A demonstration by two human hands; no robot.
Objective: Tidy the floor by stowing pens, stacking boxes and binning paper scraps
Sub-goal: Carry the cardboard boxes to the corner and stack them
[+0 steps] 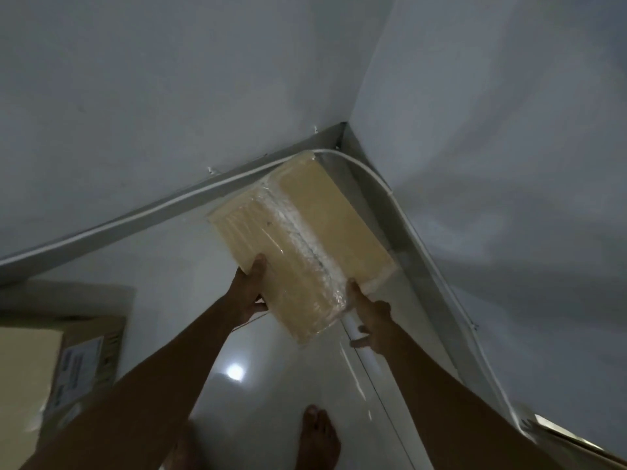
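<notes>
Both hands are holding the taped box [298, 239] in the wall corner; the left hand [249, 295] is clamping its near edge, thumb on top; the right hand [371, 320] is gripping the near-right side, fingers curled; a white cable [135, 219] is running just behind it; a labelled carton [84, 361] is lying well left.

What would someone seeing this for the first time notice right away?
A tape-wrapped cardboard box stands out in the middle, gripped at its near end by the left hand and right hand, its far end reaching into the wall corner. A second labelled box sits at lower left, and a bare foot shows on the glossy floor below.
</notes>
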